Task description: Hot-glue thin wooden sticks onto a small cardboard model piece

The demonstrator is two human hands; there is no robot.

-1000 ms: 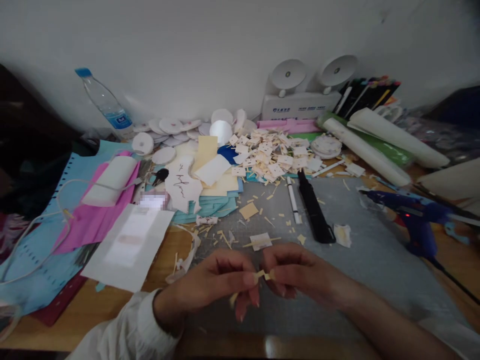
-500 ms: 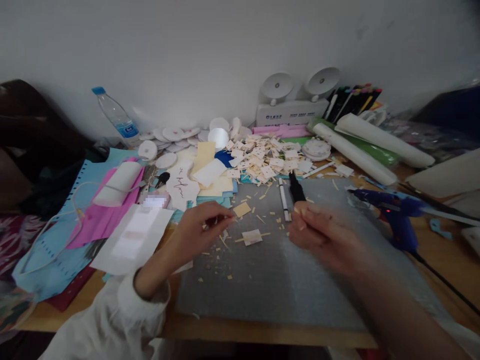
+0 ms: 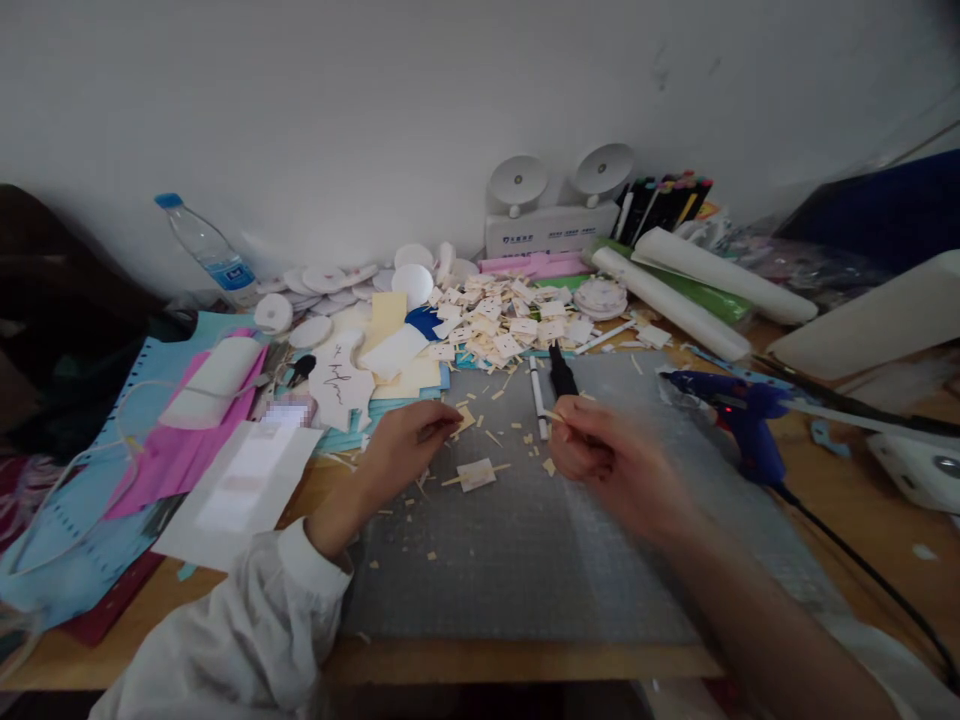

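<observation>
Lying between the hands [image 3: 401,445] [image 3: 611,455]: white card [image 3: 477,475]

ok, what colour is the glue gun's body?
Glue gun: dark blue, clearest in the head view.

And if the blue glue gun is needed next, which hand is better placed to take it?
Probably the right hand: it is nearer the blue glue gun; the left hand is by the small yellow card. The right seems to pinch a pale strip, so it may need freeing first.
</observation>
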